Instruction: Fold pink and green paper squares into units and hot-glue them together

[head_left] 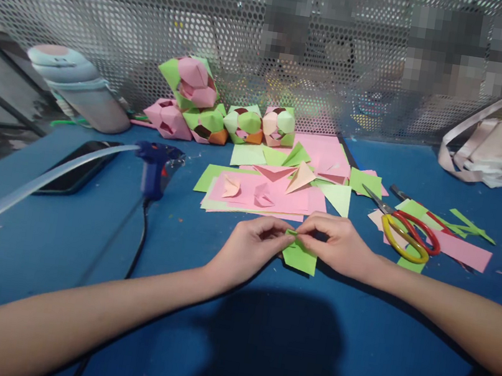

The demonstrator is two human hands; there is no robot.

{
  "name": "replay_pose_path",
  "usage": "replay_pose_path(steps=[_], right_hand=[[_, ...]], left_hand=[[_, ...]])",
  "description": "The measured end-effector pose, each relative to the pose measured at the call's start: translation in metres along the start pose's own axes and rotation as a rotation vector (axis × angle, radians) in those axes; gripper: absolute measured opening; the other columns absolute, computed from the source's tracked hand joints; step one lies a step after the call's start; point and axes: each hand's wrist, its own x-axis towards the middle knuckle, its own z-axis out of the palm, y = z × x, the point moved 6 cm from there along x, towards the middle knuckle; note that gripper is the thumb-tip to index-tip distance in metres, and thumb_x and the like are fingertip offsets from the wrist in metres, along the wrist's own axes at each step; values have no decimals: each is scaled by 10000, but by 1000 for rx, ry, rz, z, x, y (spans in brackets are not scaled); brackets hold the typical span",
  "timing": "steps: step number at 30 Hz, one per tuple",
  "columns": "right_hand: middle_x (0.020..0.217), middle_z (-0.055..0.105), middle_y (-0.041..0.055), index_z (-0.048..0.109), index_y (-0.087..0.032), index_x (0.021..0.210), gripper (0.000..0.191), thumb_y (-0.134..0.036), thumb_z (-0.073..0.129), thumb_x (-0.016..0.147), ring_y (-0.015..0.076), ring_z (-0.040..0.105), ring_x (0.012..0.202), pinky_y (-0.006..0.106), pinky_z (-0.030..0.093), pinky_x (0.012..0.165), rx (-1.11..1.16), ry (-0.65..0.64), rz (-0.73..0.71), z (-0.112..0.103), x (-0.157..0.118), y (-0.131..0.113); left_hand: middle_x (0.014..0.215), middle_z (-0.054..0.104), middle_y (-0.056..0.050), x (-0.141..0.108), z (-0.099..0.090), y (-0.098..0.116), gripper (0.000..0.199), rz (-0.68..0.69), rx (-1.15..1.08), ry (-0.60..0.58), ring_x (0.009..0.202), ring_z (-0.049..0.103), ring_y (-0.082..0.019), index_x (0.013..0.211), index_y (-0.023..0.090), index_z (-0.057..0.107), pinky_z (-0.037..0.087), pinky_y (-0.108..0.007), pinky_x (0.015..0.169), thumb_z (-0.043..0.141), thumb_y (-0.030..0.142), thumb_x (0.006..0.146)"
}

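A small green piece of paper [301, 257] is pinched between my two hands above the blue table. Its upper edge is folded, and its lower part hangs flat toward me. My left hand [254, 245] grips the left side of that edge with thumb and fingers. On the other side, my right hand [339, 245] pinches the same edge, close to the left fingertips. Just beyond the hands lies a stack of pink and green paper sheets [287, 196], with folded pink pieces [264, 195] and a peach folded piece [301, 178] on top.
Scissors [407, 233] with red and yellow handles lie on paper scraps [463, 248] at right. A blue glue gun [154, 170] with a long glue stick stands left, near a phone [77, 167] and bottle [82, 87]. Folded paper balls [204, 121] are piled against the perforated metal screen [161, 30].
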Motion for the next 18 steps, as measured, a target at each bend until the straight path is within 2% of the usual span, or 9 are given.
replay_pose_path(steps=[4,8,11,15,18], right_hand=[[772,628,15,658,-152,824,79,-119,587,836,106,567,697,226,436,650,-37,16,-62,0,0,-5],[776,638,14,673,-149,857,61,-166,621,832,110,570,702,224,437,646,-40,40,22,-2,1,0],[764,661,13,687,-154,827,116,-188,584,868,109,590,691,221,438,638,-59,32,57,-3,1,4],[761,677,24,705,-158,830,164,-204,560,891,116,607,690,228,443,647,-113,15,-22,-1,0,3],[789,684,28,708,-159,848,118,-204,600,863,121,612,707,230,449,657,-116,27,-55,-2,0,0]], left_hand=[[721,659,6,-1,-1,3,126,65,52,20,669,568,-106,780,157,680,437,-197,625,652,279,794],[695,644,14,0,-4,4,131,91,38,61,647,555,-102,747,160,660,431,-196,606,643,278,802],[713,639,5,0,-4,4,146,94,29,71,662,556,-108,758,158,649,435,-206,618,625,289,816],[706,617,-3,0,-2,5,131,97,60,31,648,570,-121,762,152,605,440,-231,618,605,268,822],[652,592,9,0,-2,3,120,78,50,19,597,580,-126,751,159,558,439,-241,587,595,253,818]])
